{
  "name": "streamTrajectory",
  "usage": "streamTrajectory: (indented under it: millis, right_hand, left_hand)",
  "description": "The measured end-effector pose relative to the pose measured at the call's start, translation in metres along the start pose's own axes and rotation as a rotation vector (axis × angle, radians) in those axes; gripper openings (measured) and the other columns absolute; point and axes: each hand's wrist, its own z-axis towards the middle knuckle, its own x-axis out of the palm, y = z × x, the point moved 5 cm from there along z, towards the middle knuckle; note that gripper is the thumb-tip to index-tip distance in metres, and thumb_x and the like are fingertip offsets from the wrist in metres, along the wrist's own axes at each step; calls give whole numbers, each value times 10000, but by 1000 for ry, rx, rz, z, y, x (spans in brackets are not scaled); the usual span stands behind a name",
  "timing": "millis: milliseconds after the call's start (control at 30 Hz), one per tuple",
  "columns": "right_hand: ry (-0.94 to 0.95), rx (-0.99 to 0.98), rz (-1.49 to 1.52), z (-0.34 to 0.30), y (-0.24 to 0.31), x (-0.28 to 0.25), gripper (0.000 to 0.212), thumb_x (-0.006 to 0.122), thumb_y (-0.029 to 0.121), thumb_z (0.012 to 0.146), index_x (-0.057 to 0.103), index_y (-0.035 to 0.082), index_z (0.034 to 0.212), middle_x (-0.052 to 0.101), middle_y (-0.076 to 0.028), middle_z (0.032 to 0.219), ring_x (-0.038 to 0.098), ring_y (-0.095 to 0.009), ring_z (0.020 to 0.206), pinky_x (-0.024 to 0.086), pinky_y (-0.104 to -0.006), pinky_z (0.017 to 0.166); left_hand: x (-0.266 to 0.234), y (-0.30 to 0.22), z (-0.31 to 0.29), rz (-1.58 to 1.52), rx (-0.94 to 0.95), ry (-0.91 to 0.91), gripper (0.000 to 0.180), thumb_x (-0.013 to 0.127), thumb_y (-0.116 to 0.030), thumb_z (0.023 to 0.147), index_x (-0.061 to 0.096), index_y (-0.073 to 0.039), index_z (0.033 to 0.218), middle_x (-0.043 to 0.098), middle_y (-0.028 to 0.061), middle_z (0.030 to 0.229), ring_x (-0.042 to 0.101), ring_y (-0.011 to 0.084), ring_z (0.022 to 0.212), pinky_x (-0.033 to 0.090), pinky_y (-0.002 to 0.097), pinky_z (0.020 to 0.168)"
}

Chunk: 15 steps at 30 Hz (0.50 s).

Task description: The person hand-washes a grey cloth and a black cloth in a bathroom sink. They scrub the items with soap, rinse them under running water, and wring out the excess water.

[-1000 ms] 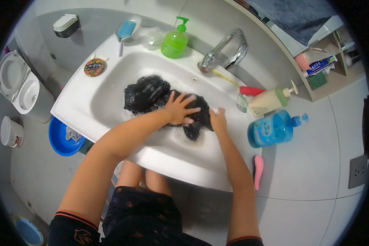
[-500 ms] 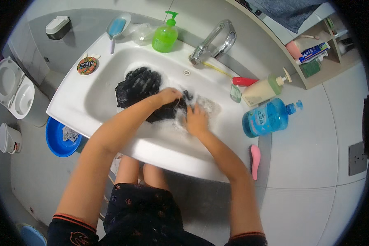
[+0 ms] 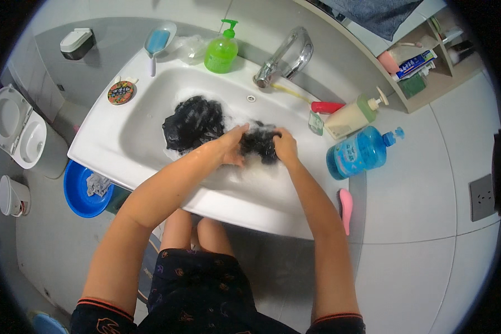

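Observation:
Wet black cloth [image 3: 192, 122] lies bunched in the left part of the white washbasin [image 3: 150, 119]. A smaller bunch of black cloth [image 3: 259, 143], with suds on it, is between my hands over cloudy, soapy water. My left hand [image 3: 232, 146] is at its left side, fingers spread apart and touching its edge. On the other side, my right hand [image 3: 285, 146] has its fingers curled over the cloth's right edge and grips it. Part of the left hand's fingertips is hard to make out against the suds.
A chrome faucet [image 3: 284, 58], a green pump bottle [image 3: 221, 50] and a blue soap dish [image 3: 158, 40] line the back rim. To the right lie a cream pump bottle [image 3: 350, 117], a blue bottle [image 3: 356, 153] and a pink brush-like item [image 3: 345, 211]. A blue tub [image 3: 83, 195] stands on the floor.
My right hand has gone from lying flat in the suds to gripping the smaller black cloth, which is now bunched up further right. My left hand has opened its fingers and moved slightly down.

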Motion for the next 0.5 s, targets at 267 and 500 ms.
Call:
streamTrajectory:
  millis: [267,500]
  right_hand:
    - [-147,-744,60,-90,180,-30,241,606,37,685,693,156,875,623,-65,1062,538,-288,1006,419,-414,878]
    - [-352,-717,-145,-120,216,-7,534,644,382,735,564,281,1254,431,-56,1354,349,-340,1221,286,-552,916]
  left_hand:
    - [-10,-52,-11,-251,255,405,618,436,-661,867,536,-142,1186,586,125,1131,539,249,1093,413,487,982]
    - [-30,-46,1,-267,370,336,524,454,-509,907,557,-15,1045,628,130,970,600,253,850,524,386,777]
